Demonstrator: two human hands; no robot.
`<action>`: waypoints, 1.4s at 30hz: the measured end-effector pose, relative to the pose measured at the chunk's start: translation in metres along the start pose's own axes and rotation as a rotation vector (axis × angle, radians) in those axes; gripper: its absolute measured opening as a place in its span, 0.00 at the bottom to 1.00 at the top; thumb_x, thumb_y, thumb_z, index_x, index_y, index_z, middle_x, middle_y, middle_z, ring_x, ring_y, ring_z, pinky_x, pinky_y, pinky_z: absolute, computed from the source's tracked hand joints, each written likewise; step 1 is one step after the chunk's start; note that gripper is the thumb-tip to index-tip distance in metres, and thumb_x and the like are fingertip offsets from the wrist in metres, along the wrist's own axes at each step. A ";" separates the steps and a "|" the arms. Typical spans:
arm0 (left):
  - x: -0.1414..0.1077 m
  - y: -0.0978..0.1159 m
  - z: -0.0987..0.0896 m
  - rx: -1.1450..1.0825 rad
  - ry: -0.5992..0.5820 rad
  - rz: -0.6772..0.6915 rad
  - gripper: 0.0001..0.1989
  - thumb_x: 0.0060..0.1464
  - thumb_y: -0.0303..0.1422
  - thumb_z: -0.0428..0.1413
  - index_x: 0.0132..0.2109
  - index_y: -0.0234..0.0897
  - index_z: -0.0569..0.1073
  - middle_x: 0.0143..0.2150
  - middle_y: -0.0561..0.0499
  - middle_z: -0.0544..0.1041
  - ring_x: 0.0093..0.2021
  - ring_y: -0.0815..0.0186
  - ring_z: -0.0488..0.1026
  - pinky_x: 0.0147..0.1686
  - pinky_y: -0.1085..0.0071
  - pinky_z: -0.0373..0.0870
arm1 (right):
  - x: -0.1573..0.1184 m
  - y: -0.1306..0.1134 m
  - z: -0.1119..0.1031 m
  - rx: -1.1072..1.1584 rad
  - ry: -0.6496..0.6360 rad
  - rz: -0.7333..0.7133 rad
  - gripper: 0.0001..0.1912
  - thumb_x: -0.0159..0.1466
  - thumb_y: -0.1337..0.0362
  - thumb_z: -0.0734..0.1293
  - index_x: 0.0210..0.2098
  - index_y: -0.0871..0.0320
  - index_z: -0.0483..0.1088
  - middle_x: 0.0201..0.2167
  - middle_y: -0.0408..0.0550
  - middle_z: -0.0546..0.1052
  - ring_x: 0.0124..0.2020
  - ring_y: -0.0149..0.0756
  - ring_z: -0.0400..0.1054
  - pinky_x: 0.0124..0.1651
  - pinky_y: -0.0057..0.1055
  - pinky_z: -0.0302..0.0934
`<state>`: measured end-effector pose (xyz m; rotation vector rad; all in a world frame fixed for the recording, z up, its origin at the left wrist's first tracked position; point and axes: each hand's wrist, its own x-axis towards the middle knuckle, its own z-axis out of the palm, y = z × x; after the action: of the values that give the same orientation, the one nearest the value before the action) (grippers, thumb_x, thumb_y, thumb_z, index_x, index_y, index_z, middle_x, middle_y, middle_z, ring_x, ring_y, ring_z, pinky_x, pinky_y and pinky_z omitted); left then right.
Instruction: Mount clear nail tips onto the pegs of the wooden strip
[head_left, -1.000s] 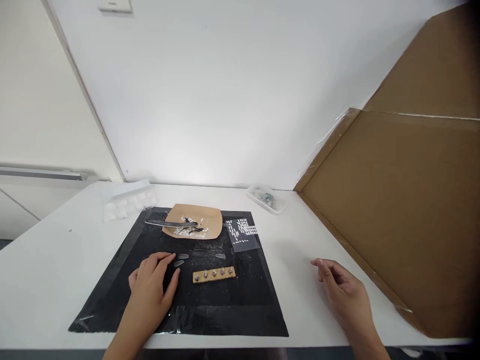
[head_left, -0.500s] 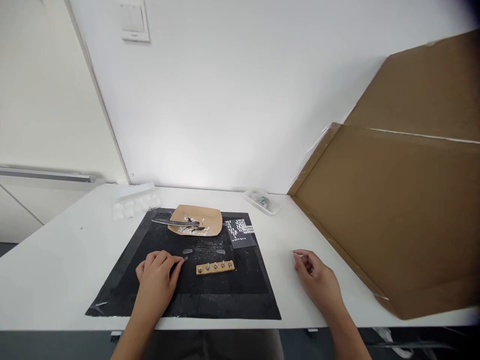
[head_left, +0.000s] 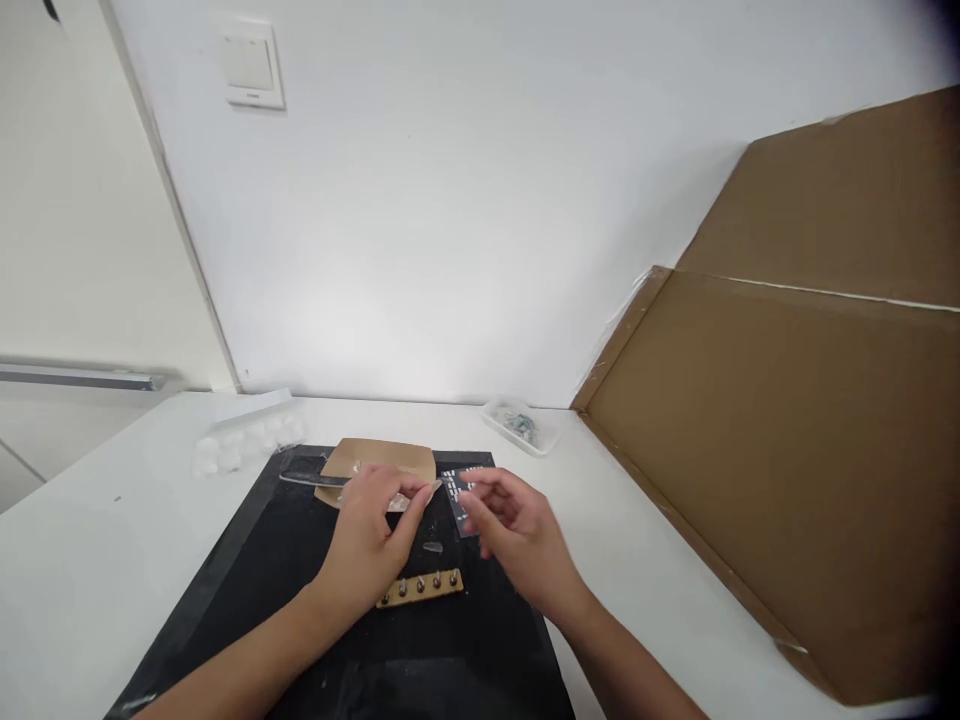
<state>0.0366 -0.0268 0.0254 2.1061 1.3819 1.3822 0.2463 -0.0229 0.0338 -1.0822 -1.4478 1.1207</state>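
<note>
Over the black mat (head_left: 240, 580), my left hand (head_left: 371, 535) is closed in a pinch on a small clear piece that looks like a false nail tip (head_left: 436, 486). My right hand (head_left: 517, 535) hovers just to its right, thumb and index finger apart, with nothing visible between them. Partly behind my right fingers lies a dark sheet (head_left: 463, 522) bearing small white pieces. Another clear nail tip (head_left: 433, 547) rests on the mat between my hands. Below it stands a tan strip (head_left: 420, 588) with several short metal posts; my left hand is close to its left end.
A tan tray (head_left: 382, 455) with white bits sits behind my left hand, a dark nail file (head_left: 307, 479) lying across it. A clear plastic tub (head_left: 521, 427) and a white moulded tray (head_left: 251, 437) stand by the wall. Brown cardboard (head_left: 750, 430) rises at right.
My left hand has moved right and away from me with the clear nail tip. The right hand has come left from the white table to the dark sheet. The view has tilted up slightly.
</note>
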 end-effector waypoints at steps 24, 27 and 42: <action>0.041 -0.091 -0.059 0.474 -0.533 0.429 0.13 0.61 0.46 0.66 0.48 0.46 0.81 0.47 0.49 0.80 0.53 0.49 0.69 0.58 0.48 0.49 | 0.045 0.049 -0.001 -0.187 0.079 -0.159 0.08 0.71 0.58 0.72 0.44 0.55 0.79 0.27 0.43 0.84 0.29 0.36 0.82 0.36 0.31 0.75; 0.040 -0.094 -0.055 0.407 -0.591 0.415 0.05 0.64 0.39 0.64 0.43 0.46 0.81 0.41 0.51 0.79 0.48 0.54 0.68 0.54 0.53 0.52 | 0.044 0.050 0.001 -0.280 0.040 -0.235 0.07 0.73 0.60 0.69 0.47 0.54 0.79 0.26 0.41 0.81 0.28 0.35 0.79 0.36 0.32 0.73; 0.029 -0.075 -0.037 0.359 -0.580 0.460 0.14 0.64 0.49 0.63 0.42 0.44 0.82 0.41 0.49 0.79 0.48 0.54 0.68 0.55 0.54 0.56 | 0.054 0.062 -0.004 -0.524 0.006 -0.361 0.12 0.76 0.58 0.65 0.47 0.53 0.80 0.37 0.50 0.78 0.36 0.39 0.73 0.31 0.31 0.67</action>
<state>-0.0332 0.0250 0.0120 2.8791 0.9905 0.5529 0.2481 0.0413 -0.0177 -1.1059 -1.8993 0.4907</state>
